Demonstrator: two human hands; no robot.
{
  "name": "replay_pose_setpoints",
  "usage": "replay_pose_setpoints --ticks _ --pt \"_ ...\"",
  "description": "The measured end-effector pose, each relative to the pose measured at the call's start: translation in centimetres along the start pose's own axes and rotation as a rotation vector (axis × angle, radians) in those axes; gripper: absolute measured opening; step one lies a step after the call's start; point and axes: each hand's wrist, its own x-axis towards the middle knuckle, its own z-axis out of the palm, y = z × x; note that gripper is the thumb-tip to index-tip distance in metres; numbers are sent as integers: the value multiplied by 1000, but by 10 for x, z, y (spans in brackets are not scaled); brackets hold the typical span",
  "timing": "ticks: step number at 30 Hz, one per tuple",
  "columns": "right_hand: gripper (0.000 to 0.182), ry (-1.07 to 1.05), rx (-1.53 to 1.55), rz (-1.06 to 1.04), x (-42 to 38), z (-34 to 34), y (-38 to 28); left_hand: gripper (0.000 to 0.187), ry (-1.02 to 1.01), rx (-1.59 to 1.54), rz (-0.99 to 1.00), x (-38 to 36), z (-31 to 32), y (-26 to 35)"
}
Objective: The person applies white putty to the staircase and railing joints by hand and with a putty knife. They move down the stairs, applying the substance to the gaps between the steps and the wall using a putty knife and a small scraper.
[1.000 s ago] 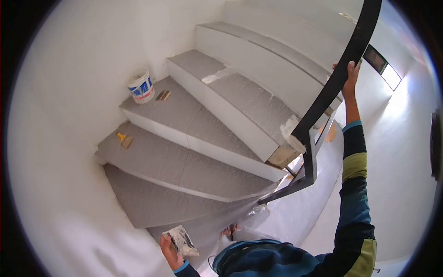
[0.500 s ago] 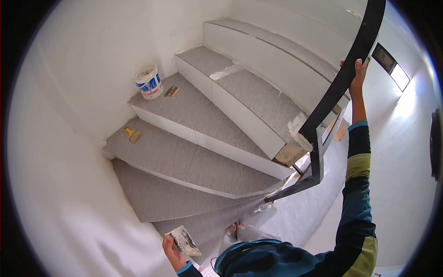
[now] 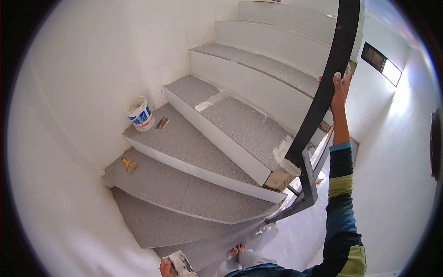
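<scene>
At the bottom edge, my left hand [image 3: 166, 268] is closed around a flat rectangular scraper [image 3: 182, 265] smeared with white and dark paste; part of the hand is cut off by the frame. My right hand [image 3: 340, 92] reaches up and grips the black handrail [image 3: 345, 32], thumb on the near side and the other fingers mostly hidden behind it. Beneath that arm, the grey stair tread [image 3: 244, 122] carries white paste along its joint [image 3: 211, 99] and by the rail post [image 3: 282, 150].
A white bucket [image 3: 140, 115] with blue markings stands on a step near the wall, a second scraper [image 3: 162, 123] beside it. A yellow-handled brush [image 3: 130, 165] lies one step lower. My bare feet [image 3: 237, 249] are at the bottom, near a clear bottle [image 3: 265, 229].
The view has tilted upward, so the stairs sit lower in it and more upper steps show. My right hand stays on the handrail; my left hand and scraper have moved lower in view.
</scene>
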Motion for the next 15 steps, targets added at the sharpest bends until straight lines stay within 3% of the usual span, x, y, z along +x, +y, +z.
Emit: replay_pose_setpoints --ticks 1,2,4,6,7,8,9,10,11,13,14,15 --pt "88 0 4 4 1 -1 2 68 -64 -93 -209 -3 -8 -10" --pt "87 27 -9 -19 1 0 4 68 -60 -85 -213 2 7 16" --pt "86 37 -18 -25 3 -3 7 33 98 -438 -420 18 41 67" --pt "39 71 -207 -223 13 -12 26 32 -26 -455 -428 21 47 88" --pt "38 131 -280 -188 30 -33 61 32 -25 -430 -423 18 40 82" --pt "46 54 -225 -284 27 -23 41 31 -6 -394 -434 9 30 70" --pt "50 -27 -276 -114 44 -47 62 32 170 -342 -456 0 33 74" --pt "47 -202 -187 -132 46 -49 56 35 279 -24 -347 -15 27 56" --pt "47 -290 -221 -191 64 -64 72 38 283 -293 -460 -9 34 80" --pt "39 -373 -970 -780 67 -63 61 28 144 -396 -470 1 38 106" --pt "40 -382 -987 -798 66 -62 61 26 172 -395 -483 2 39 107" --pt "41 -367 -866 -686 63 -56 53 24 193 -409 -488 -1 25 110"
